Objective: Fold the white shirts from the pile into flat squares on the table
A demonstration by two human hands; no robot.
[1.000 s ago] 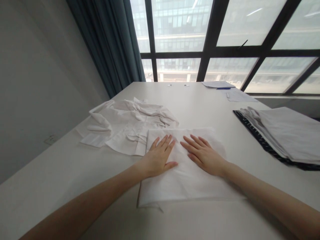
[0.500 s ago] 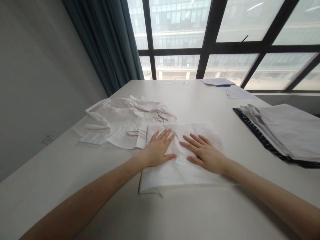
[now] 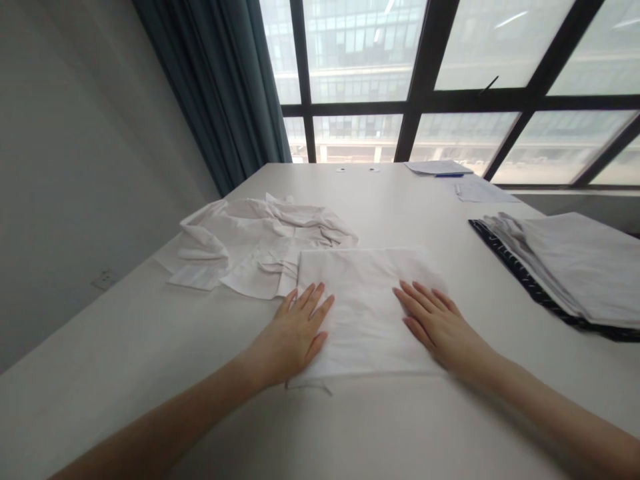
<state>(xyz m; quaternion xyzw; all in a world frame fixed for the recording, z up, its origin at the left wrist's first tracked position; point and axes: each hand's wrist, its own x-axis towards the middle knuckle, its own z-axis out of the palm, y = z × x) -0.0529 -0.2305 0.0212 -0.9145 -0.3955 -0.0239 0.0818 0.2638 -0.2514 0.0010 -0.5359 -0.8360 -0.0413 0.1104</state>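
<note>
A folded white cloth (image 3: 365, 300) lies flat on the white table (image 3: 150, 347) in front of me. My left hand (image 3: 295, 330) rests palm down on its near left corner, fingers stretched out. My right hand (image 3: 440, 323) lies flat on the cloth's right side, fingers spread. Neither hand holds anything. Just behind and left of the folded cloth sits a crumpled pile of white cloth (image 3: 250, 243).
A stack of folded grey-white cloths (image 3: 570, 263) on a dark patterned one lies at the right. Papers (image 3: 480, 190) and a blue pen (image 3: 449, 175) sit at the far right by the window. A dark curtain (image 3: 225, 87) hangs at the back left.
Both hands have slid apart and toward me across the folded cloth, from its middle to its left and right sides. The cloth looks flatter.
</note>
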